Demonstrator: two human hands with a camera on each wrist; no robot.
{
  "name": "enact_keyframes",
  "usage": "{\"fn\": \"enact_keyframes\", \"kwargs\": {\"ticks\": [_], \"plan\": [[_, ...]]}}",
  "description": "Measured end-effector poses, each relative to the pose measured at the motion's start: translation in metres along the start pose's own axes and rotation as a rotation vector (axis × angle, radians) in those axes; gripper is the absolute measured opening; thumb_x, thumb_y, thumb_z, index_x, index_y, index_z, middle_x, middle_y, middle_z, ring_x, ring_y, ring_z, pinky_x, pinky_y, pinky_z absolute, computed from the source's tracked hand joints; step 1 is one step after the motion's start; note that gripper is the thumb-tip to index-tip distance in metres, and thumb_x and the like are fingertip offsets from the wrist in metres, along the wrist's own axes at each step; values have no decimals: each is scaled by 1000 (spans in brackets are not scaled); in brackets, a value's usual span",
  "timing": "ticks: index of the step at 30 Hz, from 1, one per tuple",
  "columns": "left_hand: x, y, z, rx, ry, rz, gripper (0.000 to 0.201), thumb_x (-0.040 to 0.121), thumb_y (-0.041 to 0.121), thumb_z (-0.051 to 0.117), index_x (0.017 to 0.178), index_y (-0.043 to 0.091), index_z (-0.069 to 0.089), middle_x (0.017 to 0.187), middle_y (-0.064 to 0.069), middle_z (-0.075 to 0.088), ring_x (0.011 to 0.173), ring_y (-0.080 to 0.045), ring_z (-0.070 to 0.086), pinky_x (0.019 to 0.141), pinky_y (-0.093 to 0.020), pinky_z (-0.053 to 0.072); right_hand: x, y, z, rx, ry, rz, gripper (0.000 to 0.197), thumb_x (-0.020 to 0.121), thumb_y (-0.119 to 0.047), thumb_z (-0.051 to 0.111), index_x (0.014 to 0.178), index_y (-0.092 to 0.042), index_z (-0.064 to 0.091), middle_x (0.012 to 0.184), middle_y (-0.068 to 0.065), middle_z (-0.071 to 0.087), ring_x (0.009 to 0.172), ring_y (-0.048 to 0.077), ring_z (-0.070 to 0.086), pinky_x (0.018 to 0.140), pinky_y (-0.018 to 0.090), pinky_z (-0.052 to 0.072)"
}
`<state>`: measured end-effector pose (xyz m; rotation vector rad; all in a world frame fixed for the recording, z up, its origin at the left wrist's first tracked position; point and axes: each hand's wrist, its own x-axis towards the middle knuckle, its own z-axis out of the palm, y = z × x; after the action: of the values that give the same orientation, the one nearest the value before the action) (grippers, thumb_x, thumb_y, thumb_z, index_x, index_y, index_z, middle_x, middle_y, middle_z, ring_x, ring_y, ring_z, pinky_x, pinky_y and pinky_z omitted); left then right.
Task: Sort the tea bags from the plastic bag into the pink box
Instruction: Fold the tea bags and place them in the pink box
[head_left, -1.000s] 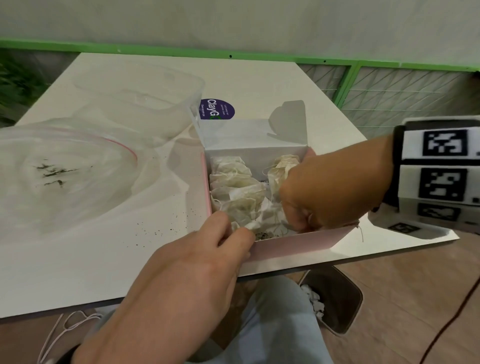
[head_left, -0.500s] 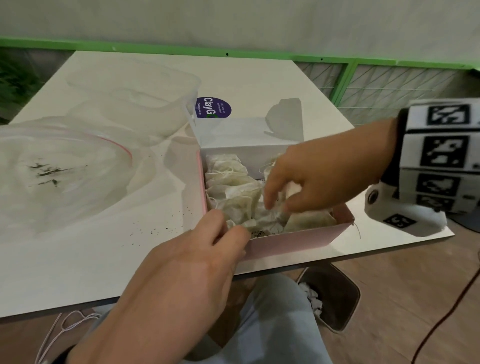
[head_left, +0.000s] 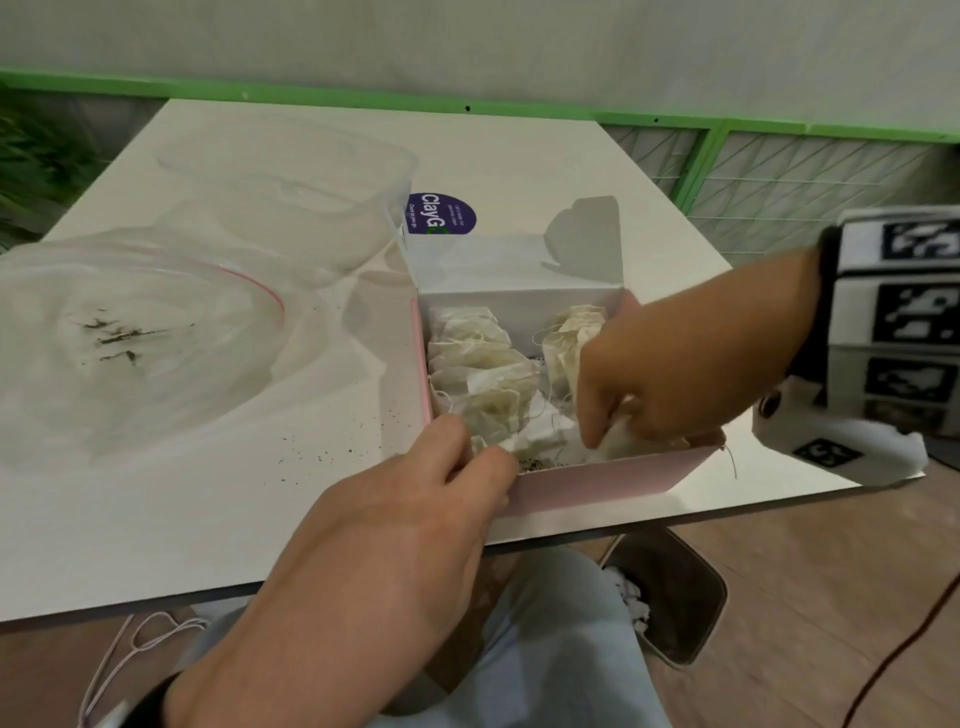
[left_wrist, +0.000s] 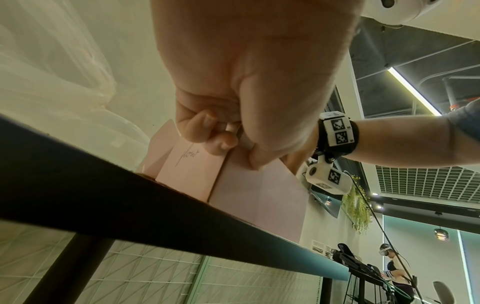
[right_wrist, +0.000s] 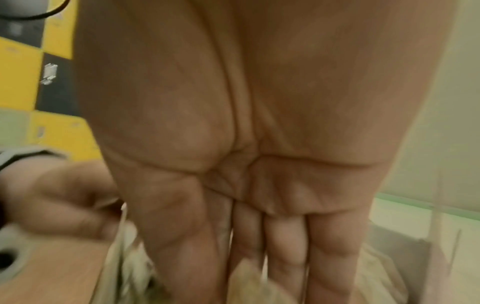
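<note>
Currently: tea bags (head_left: 483, 374), light, soft, tearable, I judge; take by the paper body. All lie in the pink box (head_left: 597, 480) on the counter (head_left: 208, 493). My right hand (head_left: 654, 374), fingers extended, presses them; left hand (head_left: 415, 514) pinches the box's corner. Plastic bag (head_left: 119, 338) apart.

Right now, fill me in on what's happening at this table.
A person is packing tea bags into a pink box at the table's near edge. The left hand pinches the box's near left corner, steadying it. The right hand reaches into the box's right side, fingers down among the bags. The plastic bag lies to the left, holding only dark crumbs.
</note>
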<state>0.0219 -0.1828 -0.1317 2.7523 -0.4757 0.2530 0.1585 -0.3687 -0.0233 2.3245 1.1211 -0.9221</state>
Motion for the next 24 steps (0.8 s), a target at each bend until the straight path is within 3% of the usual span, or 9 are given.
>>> {"fn": "enact_keyframes", "kwargs": {"ticks": [3,6,8,10,12,14,18,21,24], "plan": [[0,-1,2,-5,2,-2,29,85,20,74,101,30,52,91,5,48,46,-25,45,35,-39,44,-10,16,-21,208,254,54,45,89,-8,56,116,-40,72,94,-34,66,97,-17,61,86,15,53],[-1,-1,2,-10,2,4,33,83,18,77,102,29,53,91,5,47,46,-25,45,34,-37,44,-15,28,-34,291,458,91,41,89,-8,59,108,-42,74,89,-30,68,87,-14,64,80,12,51],[-1,-1,2,-18,-2,9,33,81,16,78,101,28,55,90,5,47,45,-24,44,34,-37,43,-9,27,-31,246,454,89,35,91,-15,62,111,-42,73,83,-33,63,84,-12,63,77,7,47],[-1,-1,2,-16,-4,9,32,81,16,78,99,28,55,91,5,47,45,-24,44,34,-37,43,3,20,-21,89,333,70,32,93,-25,63,120,-43,69,83,-33,58,80,-14,57,70,1,38],[0,-1,2,-13,0,5,33,81,17,79,99,28,54,90,5,47,44,-23,43,33,-36,42,13,15,-10,-116,180,67,34,96,-28,59,127,-41,64,105,-25,63,90,-4,58,81,7,42],[0,-1,3,-11,0,3,33,82,19,78,100,30,51,90,5,47,45,-23,44,33,-37,42,17,15,-5,-252,105,96,35,98,-23,53,130,-35,62,122,-10,64,106,12,60,95,25,49],[0,-2,5,-18,6,11,31,85,21,74,102,31,49,91,5,49,48,-23,47,35,-37,44,16,17,-13,-185,275,79,37,95,-16,58,126,-35,67,119,-12,67,94,6,56,82,19,42],[0,-2,4,-22,-2,10,25,87,22,68,101,31,49,92,5,49,48,-24,48,35,-37,45,23,15,-16,-178,342,-5,41,95,-16,59,130,-38,63,128,-17,62,113,9,54,93,21,40],[0,-1,3,-18,-9,3,19,88,24,64,99,31,51,92,5,48,49,-25,49,36,-39,45,37,13,-10,-328,231,-32,51,92,-11,55,138,-36,55,138,-11,57,121,19,53,102,36,47]]}}
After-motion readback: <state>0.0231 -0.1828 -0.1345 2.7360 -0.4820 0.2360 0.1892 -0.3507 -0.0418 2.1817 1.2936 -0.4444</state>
